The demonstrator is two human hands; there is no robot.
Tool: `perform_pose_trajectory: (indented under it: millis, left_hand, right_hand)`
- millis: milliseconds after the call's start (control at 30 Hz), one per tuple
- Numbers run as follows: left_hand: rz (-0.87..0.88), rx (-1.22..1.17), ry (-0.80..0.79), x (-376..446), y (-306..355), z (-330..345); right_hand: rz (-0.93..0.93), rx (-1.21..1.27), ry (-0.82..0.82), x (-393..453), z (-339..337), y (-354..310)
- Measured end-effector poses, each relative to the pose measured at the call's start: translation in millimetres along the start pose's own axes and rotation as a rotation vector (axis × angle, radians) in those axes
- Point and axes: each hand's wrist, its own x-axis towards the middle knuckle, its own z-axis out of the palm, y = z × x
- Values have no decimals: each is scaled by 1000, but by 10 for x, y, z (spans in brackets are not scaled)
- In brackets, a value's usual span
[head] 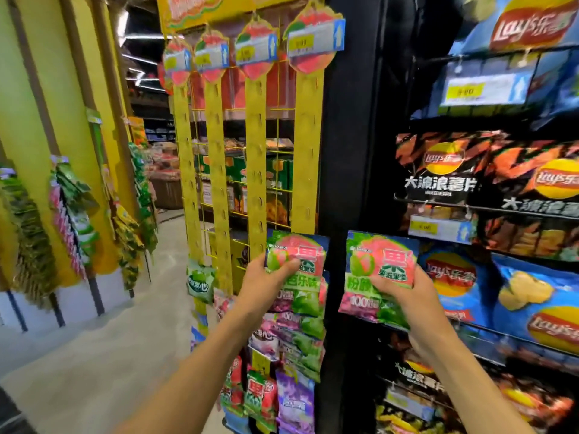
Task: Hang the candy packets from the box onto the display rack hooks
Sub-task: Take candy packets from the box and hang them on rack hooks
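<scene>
A yellow display rack (305, 151) with several vertical hook strips stands ahead of me. Its upper hooks are bare, and candy packets (300, 346) hang on the lower part. My left hand (266, 286) grips a pink and green candy packet (299, 252) held against the bottom of the rightmost strip. My right hand (404, 296) holds a second packet of the same kind (376, 270) away from the rack, in front of the dark post. The box is out of view.
Shelves of crisp bags (501, 189) fill the right side, close to my right arm. A yellow wall (31, 120) with hanging green and pink packets runs along the left. Grey floor (109, 339) lies between the wall and the rack.
</scene>
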Motion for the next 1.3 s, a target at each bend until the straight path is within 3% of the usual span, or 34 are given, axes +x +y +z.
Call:
perform_pose_trajectory:
  millis: [500,1100,1300]
  left_hand:
    - [11,-72,-279,777,-147,75]
    - [-35,-2,-284,753,-479,65]
    - [33,58,-270,716,-535,29]
  right_hand:
    - [10,-129,200,-90,318,33]
    - [0,-172,257,-229,490,3]
    - [-15,-163,237,-168,600,-34]
